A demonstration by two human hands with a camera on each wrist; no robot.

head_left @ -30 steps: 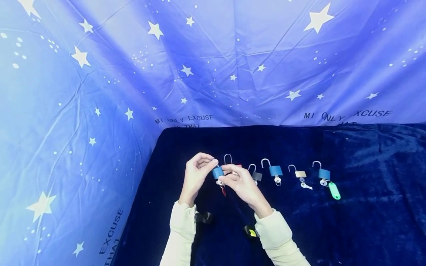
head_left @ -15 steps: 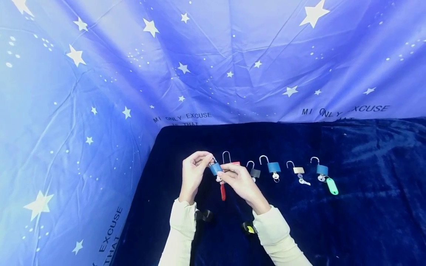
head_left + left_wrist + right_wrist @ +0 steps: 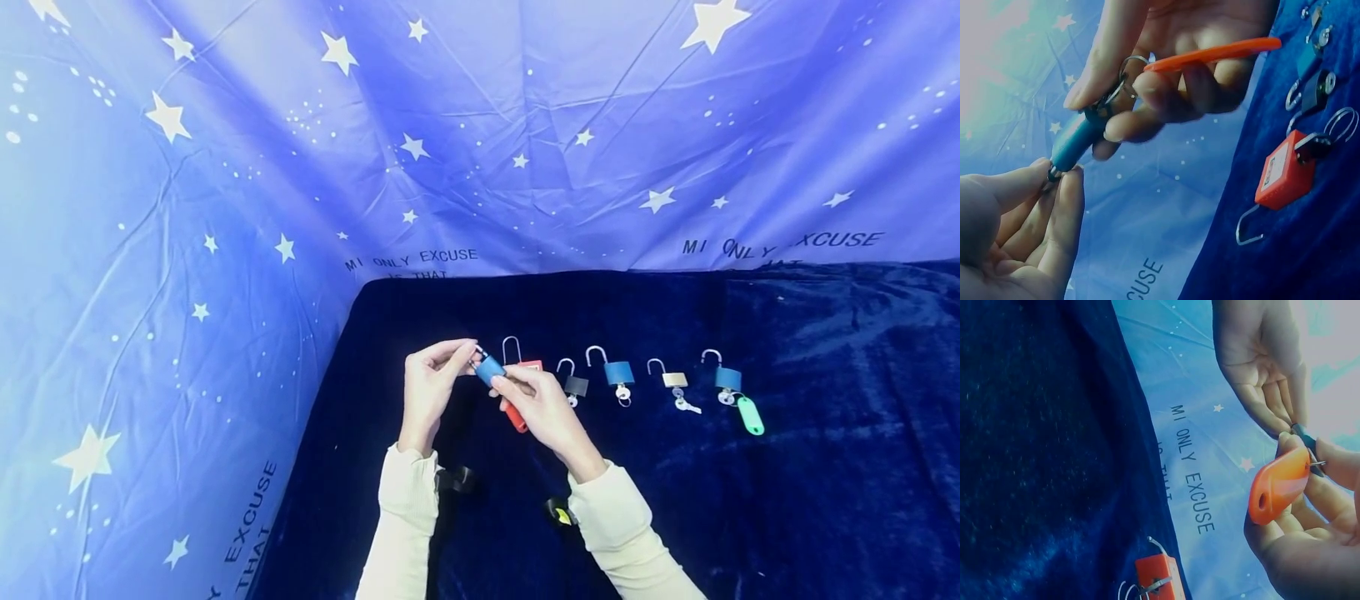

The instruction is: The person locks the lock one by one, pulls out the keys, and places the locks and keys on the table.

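Note:
Above the cloth a blue padlock (image 3: 491, 369) is held between both hands, tilted. My left hand (image 3: 429, 383) pinches its metal shackle end with thumb and fingers, as the left wrist view shows. With thumb and fingers my right hand (image 3: 546, 408) grips the key end of the blue body (image 3: 1072, 140). From there a metal ring (image 3: 1127, 72) carries an orange-red key tag (image 3: 1213, 55), which lies along the right fingers. The tag's flat face, with a hole, shows in the right wrist view. The key itself is largely hidden by the right hand.
On the dark blue velvet cloth (image 3: 825, 500) lies a row of open padlocks with keys: red (image 3: 534, 365), black (image 3: 576, 386), blue (image 3: 619, 372), brass (image 3: 675, 379) and another blue one (image 3: 728, 379) with a green tag (image 3: 750, 416). A starry curtain (image 3: 480, 100) stands behind.
The blue padlock has moved slightly left and tilted further. Its red tag, hanging straight down half a second ago, now sits against the right hand. Both hands keep their hold.

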